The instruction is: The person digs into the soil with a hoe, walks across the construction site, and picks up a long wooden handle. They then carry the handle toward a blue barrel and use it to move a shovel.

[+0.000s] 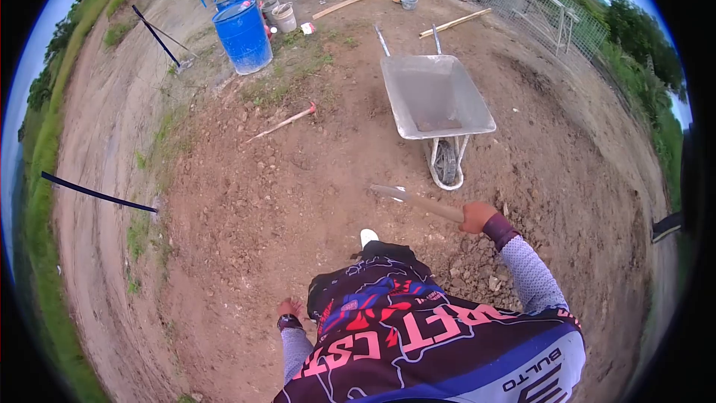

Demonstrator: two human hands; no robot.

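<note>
My right hand [477, 218] is closed around one end of a wooden handle [425, 203], which slants forward and left over the dirt. I cannot make out a tool head on it. Low at my left side hangs my left hand [291, 307], its fingers apart and nothing in it. Ahead of the handle stands a metal wheelbarrow [418, 89], its wheel toward me and a little greyish residue in the tray. A pickaxe [287, 121] with a reddish head lies on the ground ahead and to the left.
Blue drums [245, 37] stand at the back left with buckets [283, 17] beside them. Dark bars [101, 192] stick up along the left. Loose clods [477, 269] lie by my right side. Planks [455, 22] and wire mesh [514, 1] are farther back.
</note>
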